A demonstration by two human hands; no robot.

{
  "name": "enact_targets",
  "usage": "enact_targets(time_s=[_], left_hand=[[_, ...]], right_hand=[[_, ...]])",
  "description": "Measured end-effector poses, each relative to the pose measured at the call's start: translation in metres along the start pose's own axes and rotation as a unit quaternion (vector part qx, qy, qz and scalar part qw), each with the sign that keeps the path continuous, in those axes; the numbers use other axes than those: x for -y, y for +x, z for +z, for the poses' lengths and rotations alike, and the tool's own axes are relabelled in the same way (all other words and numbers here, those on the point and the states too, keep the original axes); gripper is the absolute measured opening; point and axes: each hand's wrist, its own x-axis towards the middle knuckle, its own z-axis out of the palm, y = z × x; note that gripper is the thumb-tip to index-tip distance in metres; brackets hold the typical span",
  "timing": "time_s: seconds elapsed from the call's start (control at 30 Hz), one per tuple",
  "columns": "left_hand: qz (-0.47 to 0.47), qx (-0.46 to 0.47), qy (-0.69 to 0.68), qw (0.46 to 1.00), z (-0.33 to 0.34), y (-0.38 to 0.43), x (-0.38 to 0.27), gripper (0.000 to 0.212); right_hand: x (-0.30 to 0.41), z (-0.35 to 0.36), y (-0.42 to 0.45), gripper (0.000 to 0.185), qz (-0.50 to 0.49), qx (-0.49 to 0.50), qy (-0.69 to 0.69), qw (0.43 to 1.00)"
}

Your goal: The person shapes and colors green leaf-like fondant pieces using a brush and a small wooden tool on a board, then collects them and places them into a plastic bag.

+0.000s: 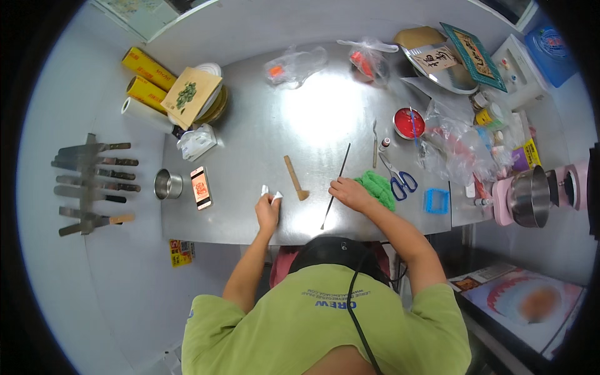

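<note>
My left hand (268, 212) pinches a crumpled white tissue (277, 195) just above the steel table (243, 164). Under the fingers of my right hand (348, 191) is a slim dark rod (344, 161), slanting across the tabletop, with a slightly widened lower end. Between both hands lies a wooden-handled brush (293, 176), its tan bristles towards me. A green cloth (376, 188) rests against my right wrist. Blue-handled scissors (398, 180) lie beyond it, near a small dark bottle (384, 144) and a thin metal tool (375, 147).
To the left are a phone (201, 188) with a red picture lit, a steel cup (168, 184) and a tissue pack (197, 142). Rightward sit a red-filled bowl (407, 123), a blue basket (437, 201), plastic bags (454, 150) and a pink stand mixer (504, 204). Knives (93, 173) hang on the wall.
</note>
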Motion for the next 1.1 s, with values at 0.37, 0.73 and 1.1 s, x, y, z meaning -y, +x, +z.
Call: enact_targets(time_s=[0.37, 0.73, 1.1], left_hand=[[0.168, 0.078, -0.046, 0.982, 0.032, -0.104, -0.012, 0.036], [0.281, 0.137, -0.024, 0.95, -0.016, -0.061, 0.033, 0.024], [0.353, 0.026, 0.117, 0.928, -0.02, 0.139, 0.069, 0.044]], right_hand=[[0.024, 0.018, 0.018, 0.02, 0.267, -0.029, 0.012, 0.963], [0.029, 0.039, 0.1, 0.032, 0.5, -0.168, 0.165, 0.834], [0.056, 0.033, 0.135, 0.027, 0.612, 0.035, 0.143, 0.777]])
